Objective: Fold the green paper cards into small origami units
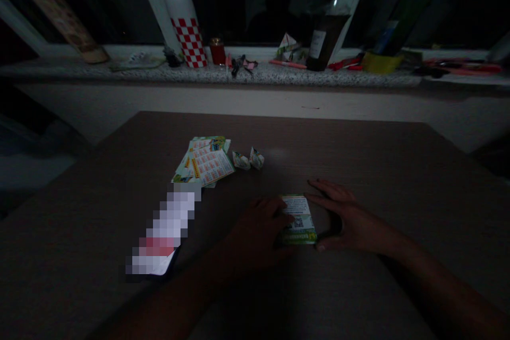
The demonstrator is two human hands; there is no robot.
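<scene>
A small printed paper card (299, 218) with a QR code and green edges lies on the table between my two hands. My left hand (261, 226) rests over its left side, the fingers stretched onto the paper. At the card's right edge, my right hand (345, 218) is spread, thumb by the near corner and index finger by the far corner. Beyond my left hand stand two small folded paper pieces (249, 159). Beside them lies a fanned pile of printed leaflets (205, 162).
A lit phone (165, 234), its screen blurred, lies left on the wooden table (338, 149). Along the granite sill (147, 75) stand a red-checked white bottle (187, 26), a red jar (217, 52), a dark package (324, 42) and a green bottle (412, 5). The room is dim.
</scene>
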